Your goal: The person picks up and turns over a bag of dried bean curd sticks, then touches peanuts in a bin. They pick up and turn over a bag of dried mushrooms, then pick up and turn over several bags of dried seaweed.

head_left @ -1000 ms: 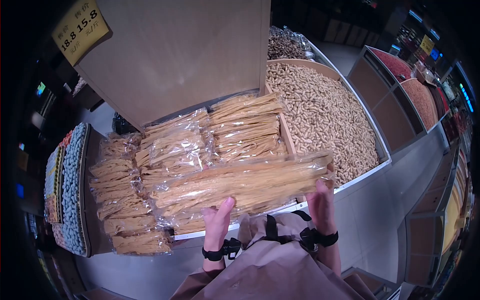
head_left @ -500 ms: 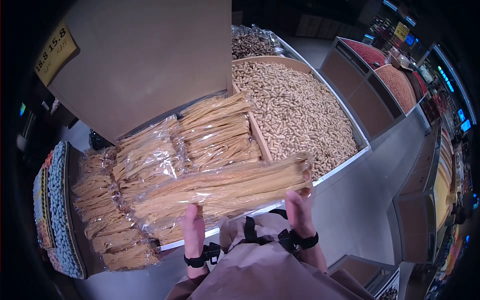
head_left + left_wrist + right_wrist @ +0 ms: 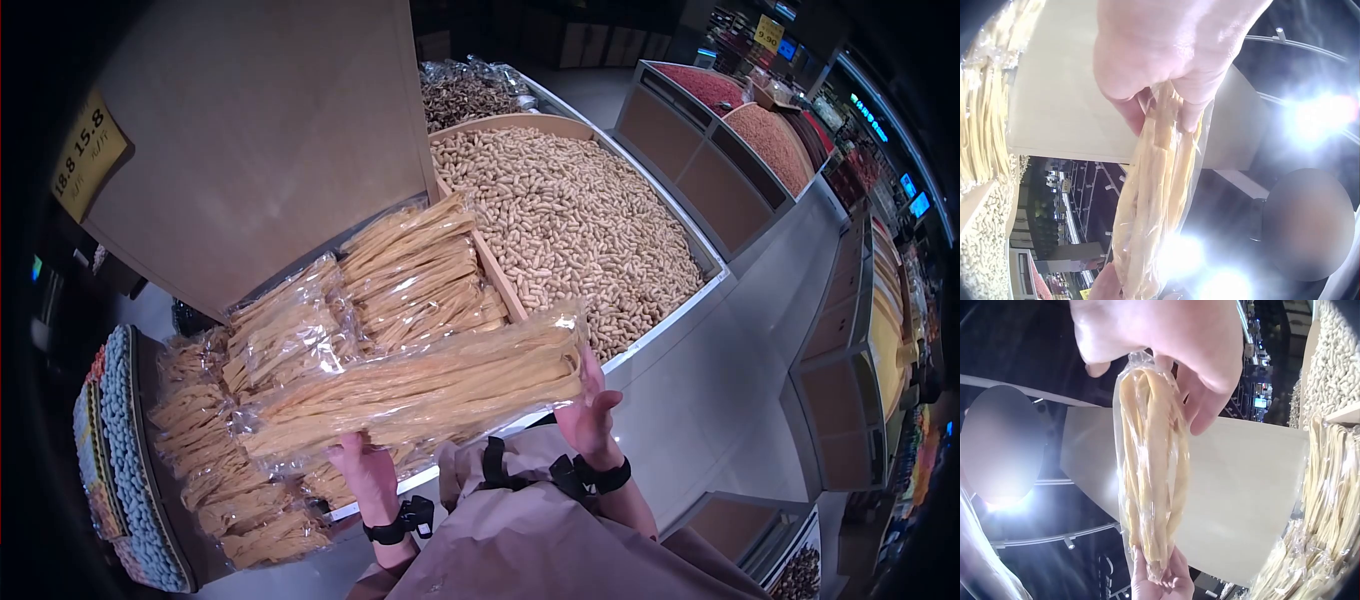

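Observation:
A long clear bag of yellowish dried sticks (image 3: 410, 390) is held lengthwise above the display, its left end lower in the head view. My left hand (image 3: 368, 478) grips its lower edge near the left end; in the left wrist view the thumb and fingers of this hand (image 3: 1166, 50) pinch the bag (image 3: 1154, 187) from both sides. My right hand (image 3: 592, 420) supports the right end, thumb lifted away from the plastic. The right wrist view shows fairly straight fingers of that hand (image 3: 1169, 331) beside the end of the bag (image 3: 1150, 437); their contact is partly hidden.
Similar bags lie stacked (image 3: 420, 290) under the held one. Right of a wooden divider (image 3: 497, 275) is a bin of peanuts (image 3: 570, 220). A tall panel (image 3: 250, 130) stands behind, blue-wrapped items (image 3: 135, 470) at the left, further bins (image 3: 775, 150) across the aisle.
The view has turned, so the display and the held bag appear further left. My right thumb has come off the bag's front and points outward. The bag stays held between both hands.

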A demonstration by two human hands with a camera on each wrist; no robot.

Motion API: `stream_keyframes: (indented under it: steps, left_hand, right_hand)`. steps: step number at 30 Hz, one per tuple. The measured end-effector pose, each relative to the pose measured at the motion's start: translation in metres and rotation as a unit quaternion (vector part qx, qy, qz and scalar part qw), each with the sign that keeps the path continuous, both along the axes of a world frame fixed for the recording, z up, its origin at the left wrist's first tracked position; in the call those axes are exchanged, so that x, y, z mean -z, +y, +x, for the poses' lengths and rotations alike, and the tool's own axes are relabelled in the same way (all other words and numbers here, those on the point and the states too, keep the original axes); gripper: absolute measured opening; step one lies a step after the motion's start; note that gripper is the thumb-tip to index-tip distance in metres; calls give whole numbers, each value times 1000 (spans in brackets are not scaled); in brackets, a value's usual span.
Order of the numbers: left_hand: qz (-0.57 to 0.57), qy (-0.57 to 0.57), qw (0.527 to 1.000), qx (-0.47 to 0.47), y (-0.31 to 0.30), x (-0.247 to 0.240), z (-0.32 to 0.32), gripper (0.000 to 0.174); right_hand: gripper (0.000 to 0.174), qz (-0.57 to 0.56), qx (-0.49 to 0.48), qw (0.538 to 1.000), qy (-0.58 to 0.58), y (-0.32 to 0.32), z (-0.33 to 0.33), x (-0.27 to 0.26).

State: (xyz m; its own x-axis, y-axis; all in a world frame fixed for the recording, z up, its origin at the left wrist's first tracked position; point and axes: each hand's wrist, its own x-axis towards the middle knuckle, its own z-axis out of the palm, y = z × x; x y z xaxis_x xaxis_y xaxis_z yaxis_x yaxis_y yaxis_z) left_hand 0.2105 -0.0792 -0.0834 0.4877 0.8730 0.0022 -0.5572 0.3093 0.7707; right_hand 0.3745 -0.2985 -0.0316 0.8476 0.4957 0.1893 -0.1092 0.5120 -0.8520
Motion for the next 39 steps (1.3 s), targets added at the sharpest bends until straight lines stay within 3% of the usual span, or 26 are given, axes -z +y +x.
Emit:
stream_keyframes:
  steps: [2,4,5,7,13,15,19,21,25,33,39]
  left_hand:
    - [-7,-1,1000,-19,2,1,2,45]
    - [-15,-2,999,-37,3,-3,4,45]
    - [-4,-4,1000,-25,3,-6,5,44]
    - [7,-6,1000,-14,0,-17,8,42]
    - [9,31,999,32,-4,-22,8,37]
    - [-4,19,999,47,-3,-14,6,28]
    - [-59,-9,996,67,2,-9,8,32]
    - [-62,29,998,4,2,-5,10,38]
    - [-103,31,994,-3,11,6,-1,37]
    - [-66,34,997,6,1,-10,5,24]
    - [-23,19,1000,7,2,-9,2,29]
  right_hand:
    - [107,29,-15,999,-13,1,2,-2]
    - [85,-62,41,996,54,3,2,-9]
    - [85,-61,43,996,54,2,3,-7]
    - [58,-6,36,999,-1,3,7,-2]
    - [41,-108,67,992,12,0,4,-8]
    - [41,-94,79,992,16,2,5,-8]
    - [41,-88,93,992,11,2,6,-9]
    - [41,-75,87,993,10,4,6,-9]
    - [43,-69,69,995,-5,6,8,-6]
    - [47,-100,51,994,-17,2,12,1]
    - [54,-25,-28,999,7,4,16,0]
